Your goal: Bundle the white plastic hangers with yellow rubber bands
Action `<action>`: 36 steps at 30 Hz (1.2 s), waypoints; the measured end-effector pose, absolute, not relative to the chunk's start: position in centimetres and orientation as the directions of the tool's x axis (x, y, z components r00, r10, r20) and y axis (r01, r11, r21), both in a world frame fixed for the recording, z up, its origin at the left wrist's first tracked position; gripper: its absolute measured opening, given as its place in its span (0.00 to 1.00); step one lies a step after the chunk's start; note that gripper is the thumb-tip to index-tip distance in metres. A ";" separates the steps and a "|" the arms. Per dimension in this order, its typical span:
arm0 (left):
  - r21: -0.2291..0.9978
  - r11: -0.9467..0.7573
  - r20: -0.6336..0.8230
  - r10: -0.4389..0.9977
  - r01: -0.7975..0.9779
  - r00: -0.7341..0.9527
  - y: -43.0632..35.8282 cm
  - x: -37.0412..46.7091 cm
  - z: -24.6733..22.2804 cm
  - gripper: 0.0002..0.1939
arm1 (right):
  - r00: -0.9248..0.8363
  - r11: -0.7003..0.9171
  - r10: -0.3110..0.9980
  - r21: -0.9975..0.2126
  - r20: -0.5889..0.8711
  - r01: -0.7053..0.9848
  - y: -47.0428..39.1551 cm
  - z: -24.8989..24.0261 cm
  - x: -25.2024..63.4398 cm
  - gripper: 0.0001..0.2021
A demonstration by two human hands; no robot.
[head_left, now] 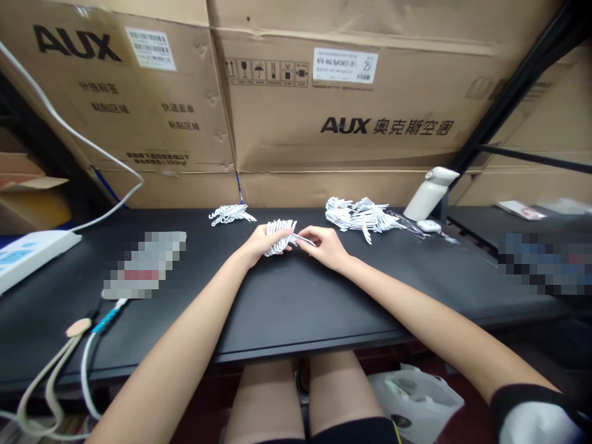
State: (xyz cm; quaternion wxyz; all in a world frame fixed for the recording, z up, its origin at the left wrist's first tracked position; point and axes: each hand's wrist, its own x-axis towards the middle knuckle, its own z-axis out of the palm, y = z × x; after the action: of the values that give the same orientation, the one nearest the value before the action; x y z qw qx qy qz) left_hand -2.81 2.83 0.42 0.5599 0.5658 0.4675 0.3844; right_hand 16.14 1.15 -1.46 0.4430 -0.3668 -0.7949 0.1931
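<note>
My left hand (258, 244) is closed around a row of thin white hooks (277, 238), its thumb lying across them. Close beside it, my right hand (325, 248) pinches one slim white hook (305, 240) at the right end of that row; whether this hook touches the others I cannot tell. Behind my left hand a small pile of similar white hooks (230, 213) lies on the black table (314, 308). A larger heap of white hooks (361, 216) sits beyond my right hand, some of its pieces lying across each other.
Large cardboard boxes (277, 135) stand along the back edge. A white bottle (428, 196) and a small white case (430, 226) are at the right rear. On the left are a blurred phone-like slab (145, 265) with a cable, and a white power strip (32, 253).
</note>
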 end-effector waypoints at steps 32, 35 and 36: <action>0.993 0.063 -0.088 0.962 0.102 0.259 2.9 -2.8 0.4 0.22 | -0.340 0.641 0.767 -0.641 0.544 0.422 1.1 -1.4 16.2 0.11; 0.993 0.060 -0.085 0.962 0.103 0.259 2.9 -2.8 0.4 0.22 | -0.338 0.639 0.769 -0.644 0.543 0.420 1.1 -1.4 16.2 0.11; 0.993 0.059 -0.084 0.962 0.102 0.260 2.9 -2.8 0.4 0.22 | -0.339 0.639 0.769 -0.644 0.541 0.421 1.1 -1.4 16.2 0.11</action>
State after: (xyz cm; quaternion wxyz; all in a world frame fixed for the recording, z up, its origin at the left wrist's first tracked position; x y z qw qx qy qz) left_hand -2.77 2.86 0.36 0.5557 0.5666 0.4696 0.3868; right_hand 16.17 1.11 -1.44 0.4357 -0.3751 -0.7934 0.1999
